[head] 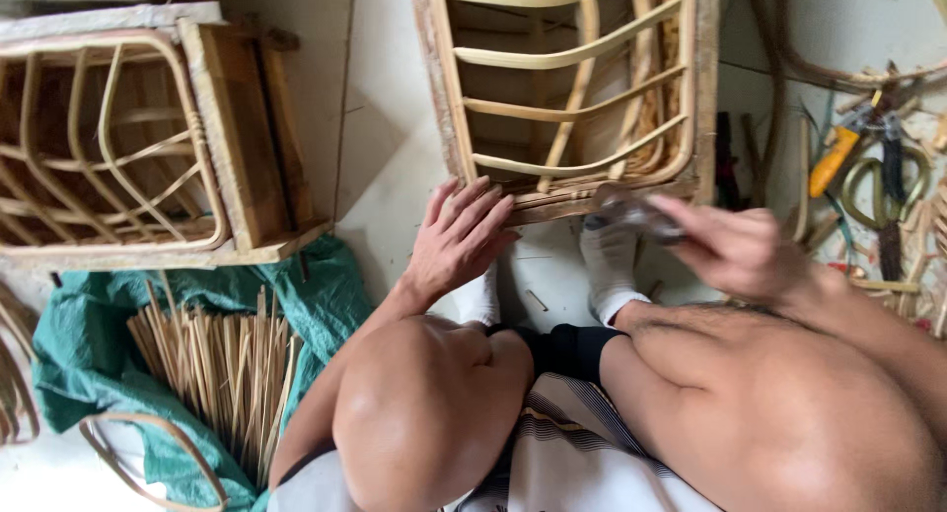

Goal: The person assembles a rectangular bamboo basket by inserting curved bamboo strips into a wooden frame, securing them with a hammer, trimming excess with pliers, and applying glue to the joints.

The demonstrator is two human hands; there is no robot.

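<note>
A rattan and wood frame (570, 88) lies on the floor in front of my knees. My left hand (460, 238) rests with fingers spread on the floor at the frame's near left corner, holding nothing. My right hand (735, 248) is closed on a small grey metal tool (631, 213), blurred by motion, held just below the frame's near edge. My white-socked feet (609, 265) sit under the frame's near edge.
A second rattan frame (118, 137) lies at the left. A bundle of thin cane sticks (222, 369) rests on a green cloth (326, 295). Scissors and an orange-handled tool (834, 159) lie among cane scraps at the right.
</note>
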